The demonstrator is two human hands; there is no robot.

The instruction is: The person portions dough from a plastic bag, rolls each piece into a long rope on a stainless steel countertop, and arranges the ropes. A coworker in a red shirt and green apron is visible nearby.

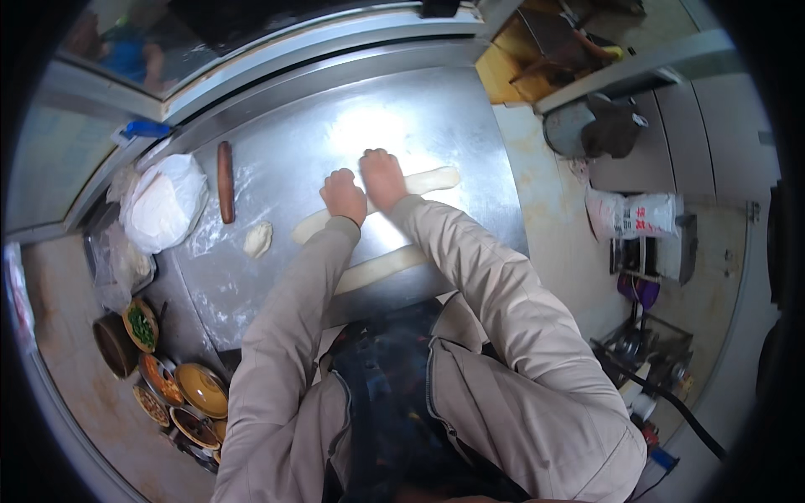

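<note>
My left hand [344, 196] and my right hand [382, 179] lie side by side on a long roll of dough [434, 180], fingers curled over it. Between and beneath them the middle of the roll is hidden; its two ends stick out at either side. Nearer my body, a second long strip of dough [380, 269] rests on the steel worktop [283, 135], partly covered by my sleeves. A small lump of dough [258, 240] sits to the left. Beyond it lies a wooden rolling pin [226, 182], pointing away from me, with flour dusted around it.
A white plastic bag of flour [165, 204] stands at the worktop's left edge. Below it are a bowl of chopped greens [141, 325], a yellow bowl [201, 390] and several other food bowls. A window frame [314, 38] borders the far side. A person shows beyond the glass.
</note>
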